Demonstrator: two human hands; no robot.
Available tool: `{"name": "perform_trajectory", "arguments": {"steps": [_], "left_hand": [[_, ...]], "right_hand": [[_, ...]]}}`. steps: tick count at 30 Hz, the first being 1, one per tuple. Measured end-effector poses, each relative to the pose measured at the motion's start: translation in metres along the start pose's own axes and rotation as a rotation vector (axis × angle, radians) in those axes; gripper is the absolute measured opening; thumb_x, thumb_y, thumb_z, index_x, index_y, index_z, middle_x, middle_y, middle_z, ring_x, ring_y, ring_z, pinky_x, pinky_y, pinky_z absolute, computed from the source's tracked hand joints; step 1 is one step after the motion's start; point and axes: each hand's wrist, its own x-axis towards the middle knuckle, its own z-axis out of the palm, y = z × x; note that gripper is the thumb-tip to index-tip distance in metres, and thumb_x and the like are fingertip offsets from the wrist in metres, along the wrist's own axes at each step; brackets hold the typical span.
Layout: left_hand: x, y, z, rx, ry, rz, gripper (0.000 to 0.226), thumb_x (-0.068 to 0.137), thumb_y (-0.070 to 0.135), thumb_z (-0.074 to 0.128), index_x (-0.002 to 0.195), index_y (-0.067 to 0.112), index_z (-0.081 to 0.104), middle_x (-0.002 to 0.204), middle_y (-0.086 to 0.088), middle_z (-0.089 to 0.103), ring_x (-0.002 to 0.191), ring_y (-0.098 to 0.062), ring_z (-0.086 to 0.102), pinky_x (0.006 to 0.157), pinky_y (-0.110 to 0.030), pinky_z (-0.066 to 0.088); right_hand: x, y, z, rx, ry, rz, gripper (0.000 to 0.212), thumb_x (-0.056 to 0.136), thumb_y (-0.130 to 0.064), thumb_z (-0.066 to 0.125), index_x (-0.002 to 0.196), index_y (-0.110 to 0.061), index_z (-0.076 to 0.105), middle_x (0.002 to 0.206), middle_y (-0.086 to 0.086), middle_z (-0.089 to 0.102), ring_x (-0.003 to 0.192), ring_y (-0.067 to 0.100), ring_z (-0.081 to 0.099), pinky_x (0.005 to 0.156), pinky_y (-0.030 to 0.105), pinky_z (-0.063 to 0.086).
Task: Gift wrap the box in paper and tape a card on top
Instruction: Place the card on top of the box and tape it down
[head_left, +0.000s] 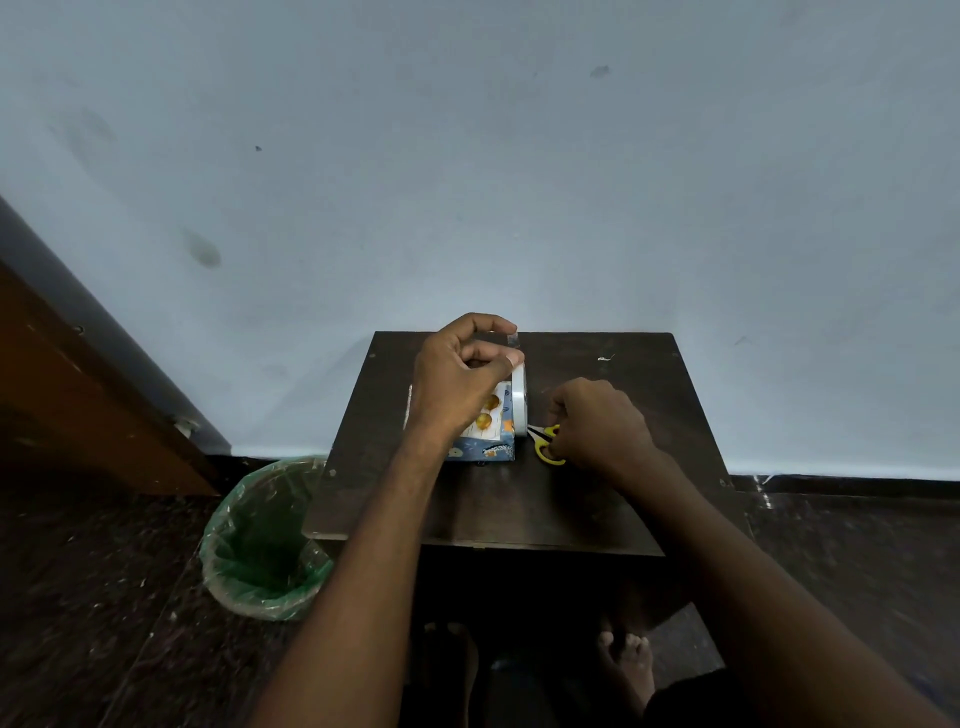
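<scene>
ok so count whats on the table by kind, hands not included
wrapped box: 1
card: 1
tape roll: 1
yellow-handled scissors: 1
total: 4, all on the dark table

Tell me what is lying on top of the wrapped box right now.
A card with round gold shapes lies on the wrapped box. The left hand, holding the tape roll, covers most of the card, so any tape on it cannot be seen.

Wrapping paper (485, 451): blue, pale printed motifs
Card (491, 413): white, golden-orange round shapes
Tape roll (521, 397): white
Scissors (546, 441): yellow handles
Table (597, 499): dark brown
Bin liner (260, 545): translucent green
Wall (519, 156): pale blue-grey, dark smudges
</scene>
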Motion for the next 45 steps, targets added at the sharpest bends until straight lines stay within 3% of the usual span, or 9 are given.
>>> {"name": "perform_trajectory", "arguments": {"steps": [4,8,11,15,19,27,33,36,45], "left_hand": [[0.000,0.001,0.000,-0.010,0.007,0.005,0.023,0.090,0.012,0.083,0.108,0.025,0.075,0.082,0.003,0.082,0.091,-0.019,0.079,0.090,-0.042,0.063],[0.000,0.003,0.000,-0.008,0.008,0.008,0.024,0.090,0.011,0.083,0.109,0.023,0.075,0.082,0.003,0.082,0.091,-0.019,0.080,0.086,-0.034,0.063],[0.002,0.002,-0.002,0.008,-0.001,0.008,0.024,0.091,0.012,0.083,0.110,0.024,0.075,0.083,0.002,0.082,0.089,-0.019,0.080,0.083,-0.031,0.063],[0.002,0.001,-0.001,0.001,-0.023,0.012,0.026,0.091,0.009,0.082,0.112,0.022,0.074,0.084,0.001,0.082,0.088,-0.025,0.079,0.081,-0.038,0.065],[0.002,0.001,-0.001,-0.015,-0.052,0.014,0.031,0.090,-0.001,0.079,0.114,0.018,0.074,0.088,-0.002,0.082,0.085,-0.035,0.076,0.084,-0.051,0.063],[0.002,0.000,0.001,-0.029,-0.077,-0.004,0.033,0.090,-0.003,0.077,0.115,0.017,0.073,0.091,-0.002,0.082,0.081,-0.021,0.073,0.077,-0.041,0.058],[0.002,0.001,0.002,-0.003,-0.106,0.017,0.035,0.089,-0.007,0.074,0.115,0.018,0.073,0.091,-0.001,0.082,0.088,-0.042,0.074,0.075,-0.043,0.060],[0.002,0.000,0.003,0.011,-0.118,0.026,0.037,0.088,-0.008,0.073,0.113,0.019,0.073,0.090,0.000,0.082,0.090,-0.051,0.070,0.077,-0.054,0.061],[0.001,-0.001,0.004,0.057,-0.131,0.054,0.040,0.086,-0.010,0.071,0.113,0.019,0.074,0.091,-0.001,0.082,0.091,-0.033,0.078,0.088,-0.055,0.062]], "right_hand": [[-0.009,0.002,-0.004,-0.178,0.083,-0.039,0.017,0.090,-0.017,0.069,0.107,-0.014,0.065,0.112,0.010,0.063,0.104,0.036,0.063,0.076,0.037,0.047],[-0.003,0.019,-0.006,-0.152,0.195,0.025,0.019,0.096,-0.010,0.057,0.110,-0.018,0.067,0.121,0.011,0.054,0.103,0.041,0.064,0.072,0.037,0.042],[0.008,0.028,-0.012,0.097,0.222,0.016,0.032,0.092,-0.010,0.062,0.112,-0.031,0.074,0.117,0.004,0.063,0.105,0.033,0.064,0.078,0.032,0.042],[0.012,0.022,-0.022,0.333,0.213,-0.110,0.037,0.091,-0.002,0.062,0.113,-0.027,0.078,0.092,-0.008,0.070,0.090,0.016,0.065,0.078,0.030,0.050],[0.012,0.025,-0.028,0.385,0.167,-0.171,0.031,0.090,-0.008,0.072,0.107,-0.032,0.079,0.085,-0.009,0.074,0.070,0.001,0.059,0.069,0.020,0.046],[0.009,0.033,-0.041,0.403,0.096,-0.215,0.034,0.079,-0.019,0.083,0.110,-0.032,0.079,0.084,-0.010,0.074,0.065,-0.008,0.059,0.070,0.022,0.047],[0.009,0.030,-0.042,0.405,0.047,-0.249,0.038,0.079,-0.021,0.084,0.114,-0.035,0.079,0.087,-0.019,0.072,0.072,-0.012,0.060,0.071,0.019,0.045],[0.010,0.030,-0.042,0.419,0.056,-0.252,0.038,0.078,-0.021,0.084,0.114,-0.034,0.079,0.092,-0.016,0.074,0.073,-0.008,0.062,0.073,0.020,0.046],[0.012,0.028,-0.041,0.334,0.127,-0.270,0.036,0.081,-0.017,0.081,0.111,-0.036,0.081,0.093,-0.015,0.075,0.077,0.001,0.063,0.070,0.024,0.046]]}}
